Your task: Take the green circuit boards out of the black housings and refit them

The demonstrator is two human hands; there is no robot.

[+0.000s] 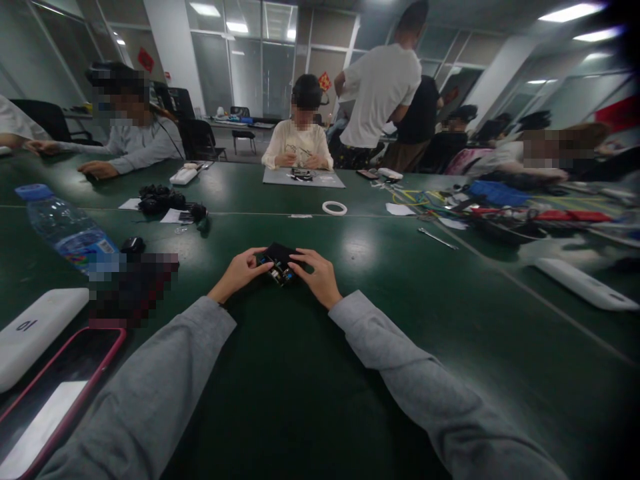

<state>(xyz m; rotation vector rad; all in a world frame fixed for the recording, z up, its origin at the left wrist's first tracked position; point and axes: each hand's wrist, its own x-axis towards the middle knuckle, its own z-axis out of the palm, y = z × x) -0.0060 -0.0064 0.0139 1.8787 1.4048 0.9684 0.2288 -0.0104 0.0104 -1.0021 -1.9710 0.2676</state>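
Note:
A small black device [279, 255] with an exposed circuit board and a few blue parts on its near side is held between both hands, low over the green table. My left hand [244, 272] grips its left edge, thumb on the near side. On the opposite edge, my right hand [319, 272] has its fingers closed around the device, its fingertips near a blue part. Small details of the board are too blurred to make out.
On the left are a water bottle [75, 230], a white power bank [37, 330] and a red-edged phone [63, 393]. Ahead are black cables [170, 203] and a white ring [334, 209]. A wrench [437, 239] and a white case [583, 283] lie right. People sit across the table.

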